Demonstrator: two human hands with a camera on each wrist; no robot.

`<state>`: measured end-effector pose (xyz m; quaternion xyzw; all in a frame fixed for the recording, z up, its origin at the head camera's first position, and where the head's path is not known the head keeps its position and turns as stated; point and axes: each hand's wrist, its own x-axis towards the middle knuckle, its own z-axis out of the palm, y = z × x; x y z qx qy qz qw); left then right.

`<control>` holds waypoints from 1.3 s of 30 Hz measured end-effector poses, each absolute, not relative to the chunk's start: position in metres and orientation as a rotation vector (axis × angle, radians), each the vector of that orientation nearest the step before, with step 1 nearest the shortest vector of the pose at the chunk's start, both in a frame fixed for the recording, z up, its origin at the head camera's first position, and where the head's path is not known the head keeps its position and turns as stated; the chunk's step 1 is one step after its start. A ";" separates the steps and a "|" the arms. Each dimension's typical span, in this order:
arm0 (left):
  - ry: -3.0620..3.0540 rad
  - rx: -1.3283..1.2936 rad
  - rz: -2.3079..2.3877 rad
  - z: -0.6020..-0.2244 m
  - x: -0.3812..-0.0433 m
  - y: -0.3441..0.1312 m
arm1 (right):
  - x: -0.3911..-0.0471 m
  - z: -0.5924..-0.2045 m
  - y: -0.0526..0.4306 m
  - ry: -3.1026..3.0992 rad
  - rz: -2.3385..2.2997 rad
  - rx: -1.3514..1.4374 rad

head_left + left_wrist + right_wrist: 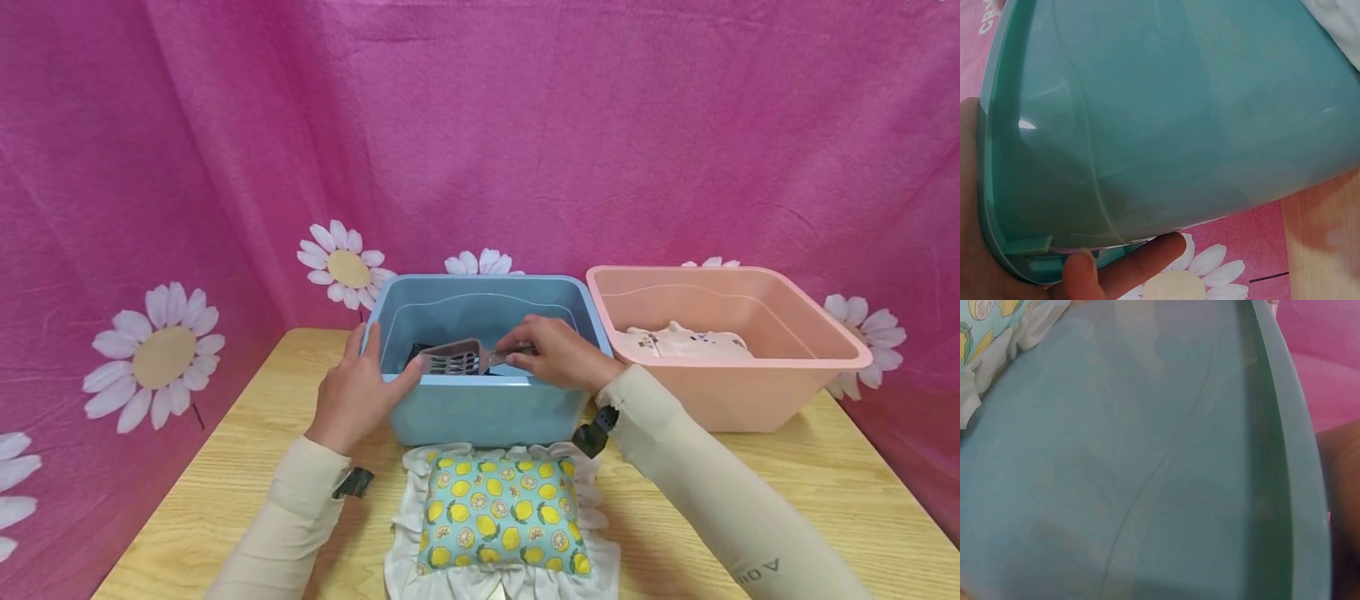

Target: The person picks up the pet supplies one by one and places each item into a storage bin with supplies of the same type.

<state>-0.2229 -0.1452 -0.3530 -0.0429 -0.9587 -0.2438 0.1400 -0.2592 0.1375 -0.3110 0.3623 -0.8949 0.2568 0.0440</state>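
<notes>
A blue plastic bin stands at the middle of the table. My right hand pinches the handle of a slotted spatula, whose head lies level with the bin's front rim, over its inside. At the bin's front left corner, my left hand holds the rim, its thumb reaching over the front edge close to the spatula head. Fingers wrap the corner from outside in the left wrist view. A dark item shows partly inside the bin; the rest of the contents is hidden.
To the right stands a pink bin with a whitish patterned cloth item inside. A lemon-print cushion with white ruffles lies before the blue bin on the wooden table. A pink flowered curtain hangs behind.
</notes>
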 end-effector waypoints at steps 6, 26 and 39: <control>-2.768 -0.127 -0.685 -0.353 -0.223 -0.146 | -0.262 -0.315 0.136 -2.742 0.770 1.104; -2.779 -0.122 -0.691 -0.352 -0.222 -0.144 | -0.260 -0.313 0.138 -2.751 0.809 1.078; -2.802 -0.098 -0.707 -0.351 -0.222 -0.145 | -0.251 -0.297 0.147 -2.672 0.868 1.081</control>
